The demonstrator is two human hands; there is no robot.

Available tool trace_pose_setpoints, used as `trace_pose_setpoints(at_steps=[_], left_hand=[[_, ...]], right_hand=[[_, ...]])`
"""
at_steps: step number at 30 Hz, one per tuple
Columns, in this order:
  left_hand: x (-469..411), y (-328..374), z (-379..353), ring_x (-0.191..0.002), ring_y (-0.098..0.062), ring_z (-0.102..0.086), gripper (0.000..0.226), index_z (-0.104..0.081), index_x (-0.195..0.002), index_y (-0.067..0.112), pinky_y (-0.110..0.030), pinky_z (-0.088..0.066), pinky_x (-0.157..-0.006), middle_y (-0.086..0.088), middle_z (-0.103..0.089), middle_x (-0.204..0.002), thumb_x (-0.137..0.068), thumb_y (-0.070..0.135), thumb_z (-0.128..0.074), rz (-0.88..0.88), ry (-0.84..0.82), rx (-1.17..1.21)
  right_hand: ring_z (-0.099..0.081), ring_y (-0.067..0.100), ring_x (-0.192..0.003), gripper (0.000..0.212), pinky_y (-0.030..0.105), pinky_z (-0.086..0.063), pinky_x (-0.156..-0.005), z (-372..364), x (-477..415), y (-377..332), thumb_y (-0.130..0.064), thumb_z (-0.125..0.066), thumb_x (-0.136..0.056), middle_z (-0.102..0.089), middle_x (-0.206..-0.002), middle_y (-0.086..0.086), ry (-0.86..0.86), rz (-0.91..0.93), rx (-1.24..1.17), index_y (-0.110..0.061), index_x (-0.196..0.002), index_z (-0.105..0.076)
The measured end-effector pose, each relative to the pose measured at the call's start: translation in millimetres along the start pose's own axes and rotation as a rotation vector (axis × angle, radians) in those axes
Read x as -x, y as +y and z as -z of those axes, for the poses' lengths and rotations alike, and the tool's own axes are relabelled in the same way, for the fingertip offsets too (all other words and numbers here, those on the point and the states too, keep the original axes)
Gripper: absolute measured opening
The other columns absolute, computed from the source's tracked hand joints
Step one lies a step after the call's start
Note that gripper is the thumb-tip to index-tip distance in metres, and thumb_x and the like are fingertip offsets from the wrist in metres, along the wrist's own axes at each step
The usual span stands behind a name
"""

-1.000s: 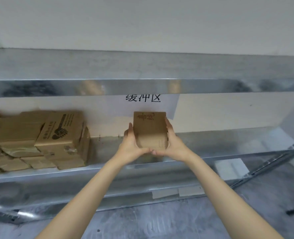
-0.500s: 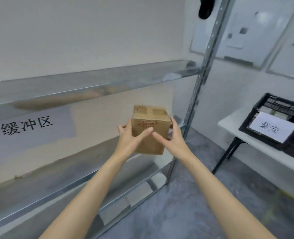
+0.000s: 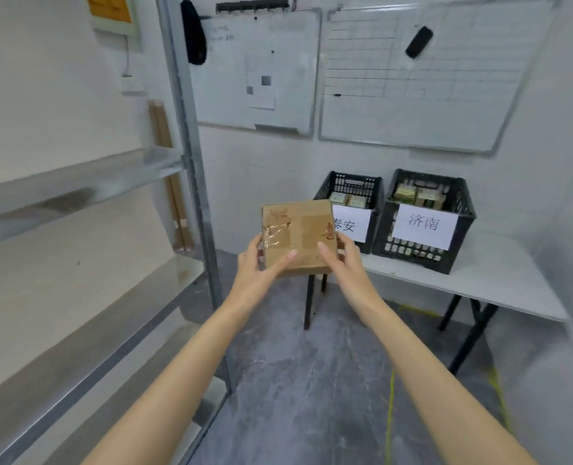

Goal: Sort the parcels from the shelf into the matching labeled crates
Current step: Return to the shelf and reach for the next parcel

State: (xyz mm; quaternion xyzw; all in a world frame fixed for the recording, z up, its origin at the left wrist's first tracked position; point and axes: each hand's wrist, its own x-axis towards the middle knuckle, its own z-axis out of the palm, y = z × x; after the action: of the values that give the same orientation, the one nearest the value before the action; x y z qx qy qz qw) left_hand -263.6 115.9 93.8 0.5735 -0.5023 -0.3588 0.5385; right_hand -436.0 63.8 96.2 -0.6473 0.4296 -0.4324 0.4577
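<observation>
Both hands at frame centre, arms stretched forward from the lower edge. Left hand (image 3: pixel 257 267) grips the left side of a small brown cardboard parcel (image 3: pixel 297 237), thumb laid across its near face; right hand (image 3: pixel 344 260) grips the right side, thumb likewise on the near face. Parcel held in the air, clear of every surface, top face tilted toward the camera. Clear tape patch on the left of that face, red printed characters along its right edge and fainter ones at upper left; not legible enough to read in full.

Behind the parcel, right of centre: white folding counter (image 3: pixel 500 283) with black legs. Two black plastic lattice crates stand on it side by side. Left black crate (image 3: pixel 352 189) carries a white paper label, partly hidden by the parcel and the right hand, reading 泰安. Right black crate (image 3: pixel 427 196) carries a white label reading 济南. Both crates hold small boxes, greenish and tan, count unclear.

Left of frame: grey metal shelf unit (image 3: pixel 76 186), its upright post running from top centre-left down to the floor. Shelf boards in view bare.

Upper frame: two whiteboards on the wall, left whiteboard (image 3: pixel 254 72) with a sheet of paper fixed to it, right whiteboard (image 3: pixel 422 75) ruled into a grid with a black eraser (image 3: pixel 418 41) stuck near its top. Floor grey concrete, yellow line at lower right.
</observation>
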Motion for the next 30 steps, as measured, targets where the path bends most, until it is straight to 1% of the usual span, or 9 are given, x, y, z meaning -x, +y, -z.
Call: trace_pose_setpoints(at_steps=[3,5,11,13,16,18,22,26,30], left_hand=[[-22,5,-42,-0.124,-0.006,-0.049,0.094,-0.034,-0.135,0.042,-0.027,-0.045,-0.101,0.007,-0.045,-0.14,-0.058,0.07,-0.079,-0.011,-0.078,0.044],[-40,6,-68,-0.12,-0.004,-0.05,0.083,-0.034,-0.132,0.036,-0.016,-0.043,-0.088,0.01,-0.049,-0.133,-0.064,0.055,-0.079,-0.025,-0.126,0.052],[-109,1,-135,-0.108,0.004,-0.051,0.076,-0.036,-0.132,0.023,-0.012,-0.042,-0.078,0.012,-0.053,-0.122,-0.074,0.035,-0.083,-0.029,-0.197,0.057],[-136,0,-157,-0.104,0.006,-0.051,0.073,-0.035,-0.128,0.024,-0.011,-0.041,-0.074,0.013,-0.053,-0.117,-0.073,0.033,-0.084,-0.026,-0.219,0.049],[-182,-3,-184,-0.099,0.007,-0.052,0.071,-0.037,-0.122,0.022,-0.012,-0.041,-0.075,0.016,-0.052,-0.112,-0.071,0.031,-0.086,-0.042,-0.251,0.026],[-214,-4,-199,-0.105,-0.003,-0.054,0.072,-0.037,-0.12,0.022,-0.018,-0.041,-0.08,0.015,-0.051,-0.115,-0.069,0.032,-0.087,-0.066,-0.275,0.009],[-275,-12,-224,-0.116,-0.014,-0.054,0.081,-0.034,-0.126,0.027,-0.029,-0.045,-0.094,0.007,-0.051,-0.129,-0.067,0.031,-0.089,-0.101,-0.309,-0.002],[-326,-19,-244,-0.118,-0.009,-0.049,0.11,-0.019,-0.147,0.031,-0.028,-0.04,-0.098,0.01,-0.049,-0.135,-0.063,0.032,-0.091,-0.153,-0.37,-0.013],[-363,-30,-262,-0.121,-0.002,-0.048,0.113,-0.021,-0.149,0.03,-0.027,-0.04,-0.1,0.016,-0.052,-0.133,-0.061,0.029,-0.092,-0.191,-0.384,-0.017]], right_hand=[[-0.041,0.011,-0.135,0.083,0.041,-0.035,-0.115,41,-10,16,-0.06,-0.064,-0.082,-0.036,-0.15,-0.005,0.08,0.009,0.033,-0.027,-0.149,-0.029],[-0.043,0.01,-0.132,0.074,0.032,-0.039,-0.109,66,-17,26,-0.049,-0.069,-0.086,-0.039,-0.147,-0.005,0.122,0.009,0.052,-0.028,-0.144,-0.029],[-0.047,0.008,-0.121,0.065,0.009,-0.044,-0.082,131,-53,51,-0.029,-0.077,-0.085,-0.045,-0.135,-0.004,0.233,0.005,0.064,-0.019,-0.132,-0.034],[-0.05,0.01,-0.12,0.061,0.012,-0.045,-0.085,150,-74,61,-0.028,-0.079,-0.083,-0.046,-0.131,-0.002,0.262,0.001,0.078,-0.021,-0.124,-0.035],[-0.055,0.017,-0.12,0.06,0.03,-0.05,-0.098,177,-113,76,-0.027,-0.084,-0.078,-0.048,-0.125,0.001,0.309,0.008,0.09,-0.026,-0.114,-0.035],[-0.056,0.018,-0.119,0.066,0.039,-0.052,-0.1,192,-141,84,-0.026,-0.085,-0.076,-0.046,-0.125,-0.002,0.339,0.027,0.114,-0.029,-0.117,-0.033],[-0.052,0.022,-0.126,0.1,0.039,-0.051,-0.102,215,-194,96,-0.018,-0.088,-0.072,-0.043,-0.132,0.002,0.34,0.05,0.113,-0.034,-0.143,-0.019],[-0.048,0.022,-0.132,0.117,0.035,-0.045,-0.106,232,-240,111,-0.018,-0.09,-0.069,-0.042,-0.132,0.005,0.342,0.057,0.199,-0.033,-0.153,-0.01],[-0.05,0.015,-0.124,0.123,0.038,-0.044,-0.108,243,-275,128,-0.025,-0.094,-0.064,-0.039,-0.127,0.005,0.336,0.071,0.269,-0.037,-0.153,-0.01]])
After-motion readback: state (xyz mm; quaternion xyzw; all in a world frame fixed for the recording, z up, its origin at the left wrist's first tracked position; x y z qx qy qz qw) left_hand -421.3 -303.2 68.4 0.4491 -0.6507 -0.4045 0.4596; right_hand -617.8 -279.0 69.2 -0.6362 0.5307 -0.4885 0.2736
